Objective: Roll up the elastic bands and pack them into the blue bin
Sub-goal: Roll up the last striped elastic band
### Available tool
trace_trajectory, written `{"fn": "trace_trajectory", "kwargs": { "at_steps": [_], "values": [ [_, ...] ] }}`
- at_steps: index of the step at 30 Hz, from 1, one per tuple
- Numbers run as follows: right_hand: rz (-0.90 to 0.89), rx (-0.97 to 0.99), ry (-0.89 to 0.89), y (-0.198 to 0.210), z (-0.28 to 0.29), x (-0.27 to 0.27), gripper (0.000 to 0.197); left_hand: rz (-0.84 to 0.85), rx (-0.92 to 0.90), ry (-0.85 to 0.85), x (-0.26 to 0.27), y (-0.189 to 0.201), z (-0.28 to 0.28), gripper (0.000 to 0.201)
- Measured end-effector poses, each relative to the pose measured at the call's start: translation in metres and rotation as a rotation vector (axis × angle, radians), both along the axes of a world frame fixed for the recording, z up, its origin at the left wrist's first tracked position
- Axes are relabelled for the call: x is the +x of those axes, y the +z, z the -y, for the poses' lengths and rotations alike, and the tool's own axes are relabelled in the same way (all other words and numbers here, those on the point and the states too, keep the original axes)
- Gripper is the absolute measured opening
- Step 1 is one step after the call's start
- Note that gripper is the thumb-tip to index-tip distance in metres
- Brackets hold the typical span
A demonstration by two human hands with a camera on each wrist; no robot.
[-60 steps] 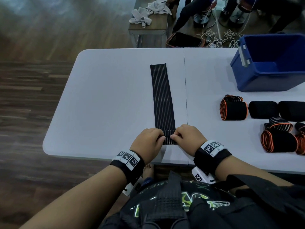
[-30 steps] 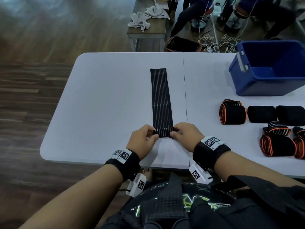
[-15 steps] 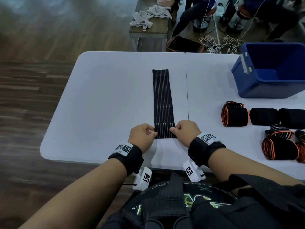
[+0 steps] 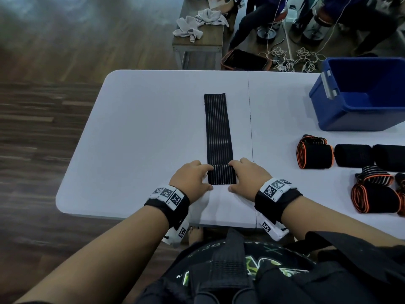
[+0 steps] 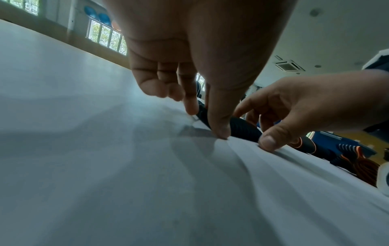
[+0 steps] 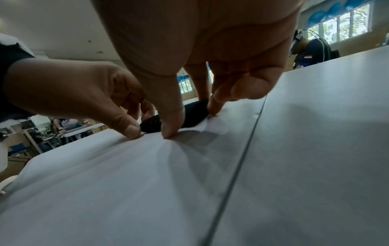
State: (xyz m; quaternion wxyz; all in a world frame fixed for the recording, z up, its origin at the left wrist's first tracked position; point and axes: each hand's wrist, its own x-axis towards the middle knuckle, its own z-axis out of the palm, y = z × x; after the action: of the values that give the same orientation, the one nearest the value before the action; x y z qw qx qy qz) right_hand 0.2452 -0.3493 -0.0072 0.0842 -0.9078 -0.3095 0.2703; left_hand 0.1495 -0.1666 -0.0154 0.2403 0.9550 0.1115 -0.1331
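You are reaching both forearms forward over the near edge of the white table (image 4: 135, 132). Your left hand (image 4: 190, 180) and right hand (image 4: 247, 177) are flanking the near end of the black elastic band (image 4: 217, 130), thumbs and curled fingertips pinching its small roll from either side. Compared with two seconds ago, the roll is looking thicker and sitting further up the strip. The blue bin (image 4: 350, 119) is standing far right. Your wristbands are carrying square black-and-white markers; no legible words.
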Motion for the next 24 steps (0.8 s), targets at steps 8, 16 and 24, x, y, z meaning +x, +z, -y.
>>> {"fn": "trace_trajectory", "kwargs": {
  "at_steps": [8,16,24],
  "values": [
    [0.027,0.000,0.042,0.0017,0.0013,0.0035,0.055,0.056,0.032,-0.108,0.0012,-0.0017,-0.0025,0.047],
    [0.045,-0.011,0.119,0.0028,0.0023,0.0079,0.047,0.106,0.088,-0.255,0.0072,0.0002,-0.0030,0.046],
    [0.057,-0.023,0.166,0.0025,0.0014,0.0084,0.036,0.121,0.101,-0.312,0.0085,-0.0038,-0.0042,0.043]
  ]
}}
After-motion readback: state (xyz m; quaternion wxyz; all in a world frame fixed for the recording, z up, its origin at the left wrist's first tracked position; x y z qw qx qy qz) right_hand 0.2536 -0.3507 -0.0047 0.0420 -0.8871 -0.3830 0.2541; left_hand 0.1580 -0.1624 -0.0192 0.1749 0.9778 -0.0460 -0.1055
